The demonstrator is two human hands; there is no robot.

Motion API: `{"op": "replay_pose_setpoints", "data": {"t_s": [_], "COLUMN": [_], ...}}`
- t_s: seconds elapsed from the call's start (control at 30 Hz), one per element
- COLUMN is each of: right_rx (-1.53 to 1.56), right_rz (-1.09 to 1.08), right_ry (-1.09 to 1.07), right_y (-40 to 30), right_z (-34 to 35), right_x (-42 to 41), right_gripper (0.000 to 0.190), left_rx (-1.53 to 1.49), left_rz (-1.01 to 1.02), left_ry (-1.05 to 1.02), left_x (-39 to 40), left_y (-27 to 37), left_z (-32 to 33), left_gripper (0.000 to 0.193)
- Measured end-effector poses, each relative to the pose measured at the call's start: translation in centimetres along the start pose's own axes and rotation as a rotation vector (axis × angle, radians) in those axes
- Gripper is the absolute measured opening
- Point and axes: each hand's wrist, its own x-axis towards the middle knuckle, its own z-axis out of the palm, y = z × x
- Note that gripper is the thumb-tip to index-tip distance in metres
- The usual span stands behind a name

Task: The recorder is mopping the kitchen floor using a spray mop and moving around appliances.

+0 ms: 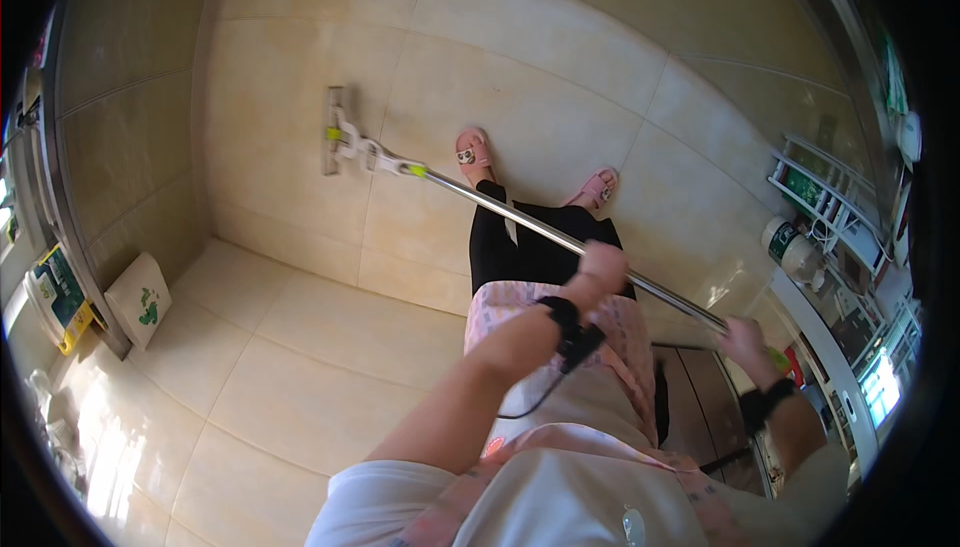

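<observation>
A mop with a long metal pole (510,215) runs slantwise across the view, from its white and green head (334,131) at the upper left down to the lower right. My left hand (602,266) grips the middle of the pole, over my legs. Near the pole's end, my right hand (742,343) is closed around it. The mop head is over the beige tiled floor (285,82), left of my feet; whether it touches the floor I cannot tell. I wear pink slippers (473,151), black trousers and a pink patterned apron (510,303). A black strap is around each wrist.
Tiled walls border the floor. At left, a white container with a green print (142,303) stands near a metal-edged frame. On the right are a white wire rack (825,191), a jar with a dark label (793,251) and a dark-fronted cabinet (701,389) close beside me.
</observation>
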Motion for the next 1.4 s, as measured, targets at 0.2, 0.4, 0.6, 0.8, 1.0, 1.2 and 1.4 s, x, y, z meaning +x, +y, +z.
{"op": "replay_pose_setpoints", "data": {"t_s": [0.2,0.4,0.6,0.8,1.0,1.2,1.4], "right_rx": [0.243,0.466,0.546,0.281,0.212,0.247,0.388], "right_rz": [-0.324,-0.467,-0.329,0.032,0.287,0.083,-0.275], "right_ry": [0.199,0.056,0.078,0.055,-0.034,0.147,0.294], "right_y": [-21.6,-40.7,-33.8,-9.2,2.9,-0.5,-21.8], "right_z": [1.0,-5.8,-3.7,1.3,1.8,3.1,-2.9], "right_x": [15.0,20.5,19.1,6.9,-6.6,-0.2,16.9], "right_gripper": [0.019,0.023,0.031,0.035,0.036,0.033,0.035], "left_rx": [0.265,0.472,0.425,0.261,0.129,0.212,0.292], "left_rz": [-0.4,-0.622,-0.67,-0.156,0.212,0.076,-0.431], "left_ry": [0.34,0.526,0.334,0.14,0.026,0.074,0.763], "left_x": [-3.3,-11.7,-7.8,2.4,3.9,3.4,0.8], "left_y": [-25.4,-41.3,-35.1,-9.4,7.7,0.1,-29.1], "left_z": [-2.2,-10.7,-11.2,-3.8,2.3,-1.2,-6.8], "left_gripper": [0.012,0.014,0.013,0.017,0.012,0.015,0.014]}}
